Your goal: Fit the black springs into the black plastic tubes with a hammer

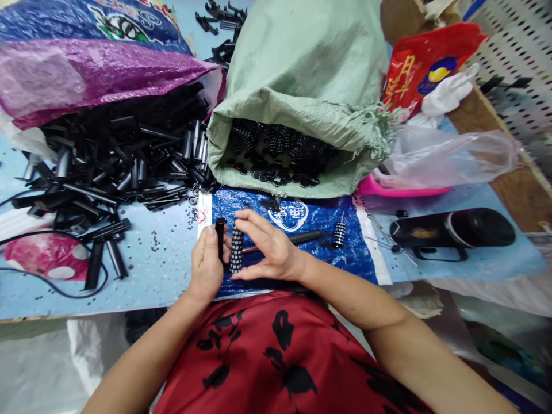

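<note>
on the blue bench (164,270), between both hands: left hand (206,265) clamped on black tube (219,233), right hand (267,247) pinching ringed spindle (236,250) just beside.

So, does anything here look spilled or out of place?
Yes. Many tiny black rings lie scattered loose over the blue table, left of the left hand. Black tubes spill in a heap from the purple sack.
</note>
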Motion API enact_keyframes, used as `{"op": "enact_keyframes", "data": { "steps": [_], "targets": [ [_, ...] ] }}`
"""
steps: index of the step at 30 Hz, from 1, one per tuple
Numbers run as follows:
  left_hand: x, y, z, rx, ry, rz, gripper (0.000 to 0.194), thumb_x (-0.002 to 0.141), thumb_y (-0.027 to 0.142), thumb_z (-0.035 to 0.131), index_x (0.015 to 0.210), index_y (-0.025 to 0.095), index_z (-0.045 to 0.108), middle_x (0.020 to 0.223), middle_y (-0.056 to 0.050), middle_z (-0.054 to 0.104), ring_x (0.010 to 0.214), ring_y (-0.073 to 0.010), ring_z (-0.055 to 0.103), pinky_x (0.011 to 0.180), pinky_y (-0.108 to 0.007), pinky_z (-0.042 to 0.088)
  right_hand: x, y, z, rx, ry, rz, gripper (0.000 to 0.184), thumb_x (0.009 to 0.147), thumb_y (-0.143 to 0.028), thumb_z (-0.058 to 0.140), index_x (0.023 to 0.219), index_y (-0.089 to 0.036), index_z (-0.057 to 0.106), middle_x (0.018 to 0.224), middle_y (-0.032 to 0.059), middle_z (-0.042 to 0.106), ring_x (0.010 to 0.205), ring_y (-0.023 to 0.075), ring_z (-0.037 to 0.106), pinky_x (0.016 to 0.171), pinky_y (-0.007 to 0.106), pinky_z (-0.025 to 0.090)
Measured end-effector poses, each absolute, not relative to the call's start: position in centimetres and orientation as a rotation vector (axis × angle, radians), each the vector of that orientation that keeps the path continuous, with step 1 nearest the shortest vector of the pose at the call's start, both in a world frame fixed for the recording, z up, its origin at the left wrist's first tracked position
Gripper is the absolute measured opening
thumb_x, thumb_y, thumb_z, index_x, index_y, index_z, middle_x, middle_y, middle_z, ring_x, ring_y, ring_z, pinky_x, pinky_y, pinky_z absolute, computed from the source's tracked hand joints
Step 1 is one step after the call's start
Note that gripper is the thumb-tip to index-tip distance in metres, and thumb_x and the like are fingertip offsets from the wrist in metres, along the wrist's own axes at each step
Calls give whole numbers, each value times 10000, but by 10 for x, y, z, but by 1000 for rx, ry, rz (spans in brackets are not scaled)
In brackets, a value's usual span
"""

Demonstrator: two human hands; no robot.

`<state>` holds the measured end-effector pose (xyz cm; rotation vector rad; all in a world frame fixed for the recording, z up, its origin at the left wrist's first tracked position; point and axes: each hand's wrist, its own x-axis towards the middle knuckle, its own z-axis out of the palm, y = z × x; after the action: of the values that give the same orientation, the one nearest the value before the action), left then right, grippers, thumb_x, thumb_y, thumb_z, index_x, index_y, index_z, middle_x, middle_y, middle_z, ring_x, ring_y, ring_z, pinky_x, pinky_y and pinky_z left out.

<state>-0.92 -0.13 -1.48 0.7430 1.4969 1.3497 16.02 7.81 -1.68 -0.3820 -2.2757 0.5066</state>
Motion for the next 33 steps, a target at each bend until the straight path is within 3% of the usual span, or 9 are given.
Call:
{"op": "enact_keyframes", "data": {
  "steps": [5,12,17,19,21,23,26,28,33],
  "targets": [
    [-1,-3,-19,688,1446,1420,461,919,636,711,970,179,738,913,-20,698,828,-127,604,761,-217,509,159,72,-19,-365,-2296,361,974,928,-625,684,1620,-62,294,1549,231,458,1548,234,435,1284,344,459],
    [-8,2,-6,340,1174,1305,475,639,495,984,937,185,783,860,-38,747,823,-188,710,782,-289,603,169,74,-27,-413,-2447,293,898,938,-711,612,1529,-59,437,1570,235,440,1563,237,408,1241,336,496],
    [-18,8,-5,224,1111,1061,528,564,449,1018,921,170,747,830,-60,753,747,-215,727,744,-340,626,169,75,-24,-379,-2388,391,940,949,-694,612,1581,-55,339,1557,234,459,1549,228,429,1251,319,474],
    [-19,10,-9,249,1141,1068,573,560,489,1009,955,189,724,811,-42,746,706,-209,714,715,-344,618,174,76,-23,-427,-2371,462,1053,921,-721,635,1645,-78,223,1566,222,467,1562,234,412,1280,361,441],
    [-23,13,-14,426,1269,1173,563,617,545,964,987,202,713,807,-28,739,691,-195,696,703,-327,597,184,75,-25,-540,-2408,481,1099,884,-752,659,1652,-90,235,1555,217,489,1553,262,414,1279,416,425],
    [-34,16,-21,801,1503,1260,464,739,545,875,1017,203,729,859,-33,746,738,-182,684,741,-307,566,197,72,-31,-681,-2514,415,879,908,-697,669,1535,-117,459,1441,185,592,1418,271,530,1176,422,480],
    [-62,21,-28,1393,1842,1030,302,848,454,763,1008,198,772,936,-55,756,832,-195,668,808,-312,507,213,66,-38,-780,-2648,247,308,1032,-433,606,1139,-154,683,1056,86,697,989,176,628,886,317,509],
    [-79,26,-29,1558,1907,748,278,836,435,766,986,202,792,919,-59,750,828,-209,658,789,-322,473,216,63,-37,-807,-2595,208,194,1054,-302,560,1031,-143,669,934,64,668,868,141,589,802,280,486],
    [-90,31,-26,1498,1806,434,392,745,530,840,933,193,770,748,-26,684,686,-187,590,653,-306,392,197,69,-19,-819,-2275,246,164,1057,-187,493,1132,-125,625,936,60,656,860,113,585,800,239,502]
  ]
}}
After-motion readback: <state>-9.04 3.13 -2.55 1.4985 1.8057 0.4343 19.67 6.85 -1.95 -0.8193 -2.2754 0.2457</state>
